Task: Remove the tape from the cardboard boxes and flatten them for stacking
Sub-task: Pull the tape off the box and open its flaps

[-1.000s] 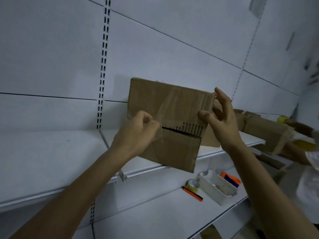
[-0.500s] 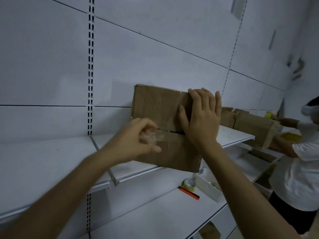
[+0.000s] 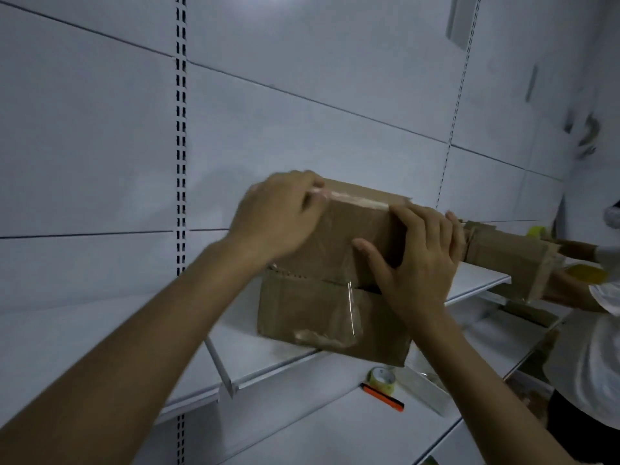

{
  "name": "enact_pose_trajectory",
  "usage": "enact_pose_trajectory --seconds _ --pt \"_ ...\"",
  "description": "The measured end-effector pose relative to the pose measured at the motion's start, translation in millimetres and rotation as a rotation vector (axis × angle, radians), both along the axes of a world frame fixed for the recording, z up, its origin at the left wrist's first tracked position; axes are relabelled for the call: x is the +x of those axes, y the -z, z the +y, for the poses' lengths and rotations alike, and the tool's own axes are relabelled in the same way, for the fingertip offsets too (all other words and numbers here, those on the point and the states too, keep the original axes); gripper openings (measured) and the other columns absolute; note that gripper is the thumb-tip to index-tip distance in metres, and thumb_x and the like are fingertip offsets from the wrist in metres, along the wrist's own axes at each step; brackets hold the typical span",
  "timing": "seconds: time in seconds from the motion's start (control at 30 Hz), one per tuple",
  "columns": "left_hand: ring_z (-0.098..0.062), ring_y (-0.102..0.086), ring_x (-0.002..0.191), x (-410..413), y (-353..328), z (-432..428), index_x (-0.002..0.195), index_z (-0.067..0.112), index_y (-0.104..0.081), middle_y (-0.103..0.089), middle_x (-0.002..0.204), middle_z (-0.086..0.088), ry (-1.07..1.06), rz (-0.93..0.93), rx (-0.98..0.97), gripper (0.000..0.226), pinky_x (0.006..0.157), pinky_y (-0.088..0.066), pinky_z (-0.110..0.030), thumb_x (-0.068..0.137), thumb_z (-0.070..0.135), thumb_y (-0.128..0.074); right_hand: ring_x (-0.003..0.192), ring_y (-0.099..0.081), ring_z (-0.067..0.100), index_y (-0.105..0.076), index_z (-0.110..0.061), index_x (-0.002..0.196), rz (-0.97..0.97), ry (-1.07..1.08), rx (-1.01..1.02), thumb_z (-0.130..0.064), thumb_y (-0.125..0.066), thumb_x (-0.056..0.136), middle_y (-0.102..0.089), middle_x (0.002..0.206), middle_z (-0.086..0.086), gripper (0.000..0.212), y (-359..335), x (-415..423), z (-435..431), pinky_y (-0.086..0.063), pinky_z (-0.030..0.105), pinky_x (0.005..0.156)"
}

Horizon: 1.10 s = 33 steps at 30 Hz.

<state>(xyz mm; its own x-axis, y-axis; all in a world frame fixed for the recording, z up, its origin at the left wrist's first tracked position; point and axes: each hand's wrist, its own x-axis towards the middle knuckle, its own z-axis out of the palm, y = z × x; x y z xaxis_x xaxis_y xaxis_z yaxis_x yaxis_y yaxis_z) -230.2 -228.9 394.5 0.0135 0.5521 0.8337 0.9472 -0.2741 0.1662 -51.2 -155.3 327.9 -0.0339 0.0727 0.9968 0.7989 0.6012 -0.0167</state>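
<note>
I log: white metal shelf point(image 3: 100, 330) | black-slotted upright rail point(image 3: 181, 162) | lower shelf: yellow-green tape roll point(image 3: 382, 380) just beside orange-and-black flat cutter point(image 3: 382, 396), white rectangular tray point(image 3: 422, 387) near | white-shirted person point(image 3: 590, 347) far right.

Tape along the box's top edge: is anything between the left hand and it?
Nothing visible is in the way. The left hand is right at the tape on the cardboard box, seemingly pinching its end. The right hand lies flat on the box's front, reaching near the strip's other end.
</note>
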Motion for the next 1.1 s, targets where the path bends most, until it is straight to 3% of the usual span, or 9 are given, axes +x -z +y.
enact_pose_trajectory --seconds 0.17,0.3,0.4,0.53,0.67,0.8,0.93,1.0,1.1 --pt "-0.016 -0.056 0.094 12 14 7 0.1 0.019 -0.066 -0.067 0.102 0.003 -0.081 0.18 0.253 0.038 0.083 -0.029 -0.028 0.095 0.042 -0.037 0.116 -0.045 0.028 -0.044 -0.012 0.12 0.063 -0.057 0.052 -0.076 -0.059 0.063 -0.055 0.122 0.016 0.087 12 5 -7 -0.024 0.049 0.11" --pt "-0.013 -0.049 0.074 5 14 1 0.082 0.014 -0.064 -0.065 0.08 0.001 -0.093 0.076 0.355 0.04 0.075 -0.029 -0.026 0.096 0.04 -0.037 0.118 -0.044 0.026 -0.045 -0.014 0.12 0.023 -0.092 0.151 -0.06 -0.047 0.087 -0.046 0.125 0.005 0.057 9 -3 -10 -0.02 0.042 0.113" --pt "-0.008 -0.052 0.068 -4 -7 -3 0.078 0.026 -0.065 -0.061 0.073 0.015 -0.061 -0.051 0.224 0.029 0.057 -0.031 -0.023 0.092 0.045 -0.048 0.117 -0.048 0.024 -0.05 -0.015 0.119 0.006 -0.1 0.305 -0.038 -0.054 0.092 -0.05 0.123 0.003 0.035 8 -11 -8 -0.019 0.038 0.114" --pt "-0.008 -0.057 0.097 -11 -38 8 0.109 0.037 -0.066 -0.061 0.108 0.016 0.01 0.034 -0.138 0.022 0.076 -0.047 -0.031 0.089 0.037 -0.055 0.109 -0.052 0.019 -0.057 -0.018 0.113 -0.195 -0.127 0.447 -0.027 -0.069 0.083 -0.06 0.116 0.002 0.033 46 -43 -9 -0.022 0.035 0.112" --pt "-0.02 -0.046 0.122 -40 -25 15 0.134 0.025 -0.05 -0.051 0.134 -0.001 -0.037 0.053 0.019 0.041 0.103 -0.038 -0.044 0.093 0.025 -0.052 0.1 -0.056 0.017 -0.059 -0.02 0.099 -0.278 -0.189 0.32 -0.021 -0.059 0.09 -0.073 0.094 0.004 0.009 99 -61 0 -0.029 0.034 0.107" --pt "-0.025 -0.02 0.141 -88 7 29 0.148 0.028 -0.026 -0.021 0.157 -0.004 -0.201 -0.051 0.028 0.063 0.112 -0.02 -0.049 0.093 0.043 -0.051 0.096 -0.054 0.022 -0.059 -0.02 0.099 -0.156 -0.201 0.176 -0.021 -0.059 0.088 -0.069 0.096 0.009 0.011 97 -57 10 -0.033 0.039 0.101" --pt "-0.029 -0.022 0.142 -70 73 49 0.148 0.043 0.004 -0.003 0.16 -0.002 -0.069 -0.266 -0.074 0.076 0.109 -0.029 -0.05 0.086 0.064 -0.037 0.09 -0.058 0.023 -0.059 -0.02 0.099 -0.091 -0.229 0.01 -0.039 -0.054 0.089 -0.068 0.097 0.005 0.022 77 -50 10 -0.036 0.035 0.088" --pt "-0.03 -0.042 0.13 -53 105 54 0.141 0.052 0.013 -0.016 0.156 -0.005 0.043 -0.384 -0.062 0.074 0.097 -0.044 -0.043 0.086 0.066 -0.034 0.093 -0.058 0.023 -0.06 -0.021 0.102 -0.057 -0.215 -0.104 -0.045 -0.049 0.09 -0.067 0.1 0.004 0.03 59 -49 13 -0.033 0.033 0.091" --pt "-0.029 -0.06 0.102 -38 121 59 0.138 0.056 0.019 -0.036 0.145 -0.007 0.097 -0.313 0.01 0.067 0.074 -0.056 -0.042 0.091 0.065 -0.027 0.128 -0.042 0.029 -0.046 -0.018 0.133 -0.12 -0.006 -0.169 -0.049 -0.045 0.09 -0.048 0.137 0.013 0.053 33 -50 31 -0.022 0.043 0.11"
